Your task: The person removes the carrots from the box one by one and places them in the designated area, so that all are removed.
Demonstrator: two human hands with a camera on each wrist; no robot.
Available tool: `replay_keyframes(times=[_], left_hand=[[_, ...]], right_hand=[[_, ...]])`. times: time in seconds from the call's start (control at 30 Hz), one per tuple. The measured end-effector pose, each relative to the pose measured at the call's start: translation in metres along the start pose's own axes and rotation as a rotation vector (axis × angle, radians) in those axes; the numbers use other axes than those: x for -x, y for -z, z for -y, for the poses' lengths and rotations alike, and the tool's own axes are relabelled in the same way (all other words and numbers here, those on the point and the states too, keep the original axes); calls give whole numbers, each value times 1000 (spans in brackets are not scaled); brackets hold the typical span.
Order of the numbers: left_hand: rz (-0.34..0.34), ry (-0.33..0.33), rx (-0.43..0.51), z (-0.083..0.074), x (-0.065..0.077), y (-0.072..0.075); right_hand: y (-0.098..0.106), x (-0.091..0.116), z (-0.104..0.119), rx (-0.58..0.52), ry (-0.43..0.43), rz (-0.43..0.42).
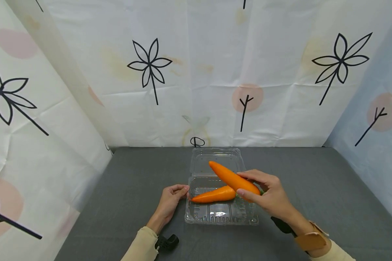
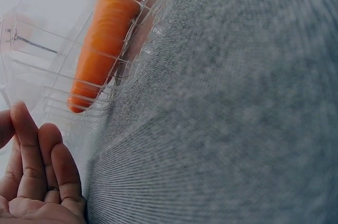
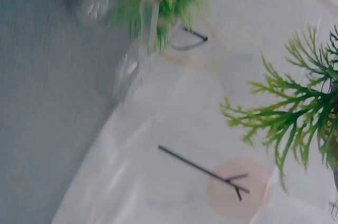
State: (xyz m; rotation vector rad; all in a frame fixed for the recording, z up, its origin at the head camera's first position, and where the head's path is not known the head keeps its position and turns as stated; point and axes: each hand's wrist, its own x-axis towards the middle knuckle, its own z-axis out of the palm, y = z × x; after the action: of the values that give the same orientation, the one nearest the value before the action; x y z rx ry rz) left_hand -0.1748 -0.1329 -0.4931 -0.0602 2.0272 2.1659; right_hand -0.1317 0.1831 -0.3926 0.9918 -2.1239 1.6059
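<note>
A carrot (image 1: 232, 178) with a green top is in my right hand (image 1: 271, 192), gripped near its thick end between thumb and fingers. It is raised over a clear plastic clamshell box (image 1: 196, 219), its tip pointing up and to the left. In the right wrist view its feathery green leaves (image 3: 296, 110) fill the right side. Another carrot (image 1: 212, 196) lies in the box, tip to the left; the left wrist view shows it (image 2: 105, 42) through the ribbed wall. My left hand (image 1: 170, 201) pinches the box's left rim between thumb and fingertips.
The box's lid (image 1: 215, 159) is folded back, away from me. Grey cloth (image 1: 134, 188) covers the table. A white patterned curtain (image 1: 196, 72) hangs behind and at both sides. Black devices (image 1: 168, 243) sit at my wrists.
</note>
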Motion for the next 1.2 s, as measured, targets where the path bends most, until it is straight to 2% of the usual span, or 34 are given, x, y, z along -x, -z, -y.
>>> replay_keyframes(times=[0.17, 0.3, 0.67, 0.8, 0.97, 1.2], left_hand=[[-3, -6, -7, -1, -1, 0], [-5, -2, -12, -2, -1, 0], [-10, -5, -15, -1, 0, -1], [-12, -3, -16, -1, -1, -1], [-13, -3, -17, -1, -1, -1], [-11, -7, -27, -1, 0, -1]], right_hand=[[24, 2, -3, 120, 21, -96], [42, 11, -10, 233, -16, -179], [90, 49, -33, 496, -403, -346], [103, 61, -42, 600, -522, -351], [116, 75, -56, 728, -656, -288], [133, 87, -67, 763, -852, -221]])
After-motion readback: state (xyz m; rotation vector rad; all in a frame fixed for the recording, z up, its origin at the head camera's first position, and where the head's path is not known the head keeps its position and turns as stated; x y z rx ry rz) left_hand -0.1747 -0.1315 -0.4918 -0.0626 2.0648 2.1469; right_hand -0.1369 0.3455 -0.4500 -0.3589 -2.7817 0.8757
